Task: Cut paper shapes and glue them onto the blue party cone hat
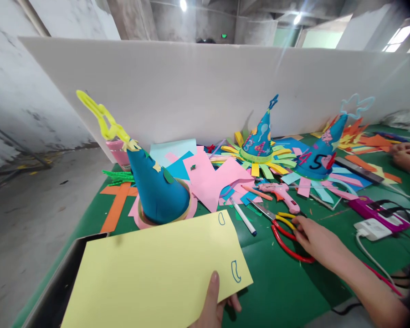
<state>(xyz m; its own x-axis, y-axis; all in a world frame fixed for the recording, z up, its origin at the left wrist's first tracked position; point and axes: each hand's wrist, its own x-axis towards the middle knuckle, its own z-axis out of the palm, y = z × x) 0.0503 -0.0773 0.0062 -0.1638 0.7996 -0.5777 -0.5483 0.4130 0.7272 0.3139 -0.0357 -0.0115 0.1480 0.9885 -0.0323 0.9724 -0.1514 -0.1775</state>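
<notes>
A sheet of yellow paper (pixel 150 264) fills the lower left, with two small curved shapes drawn in blue near its right edge. My left hand (pixel 212 300) pinches the sheet's lower edge, thumb on top and fingers underneath. Over the green table, my right hand (pixel 314 239) has its fingers closed at the handles of scissors (pixel 287 234) with red and yellow grips. The blades point away, up and to the left, near a white marker (pixel 243 217) and a pink glue gun (pixel 282 195). Just beyond the paper stands a blue cone hat (pixel 157 187) with a yellow wire topper.
Two more decorated blue hats (pixel 259 139) stand farther back, with paper strips round their brims. Pink paper scraps (pixel 205 177) lie in the middle. A purple power strip (pixel 377 212) and cables occupy the right. Another person's hand (pixel 408 157) is at the right edge.
</notes>
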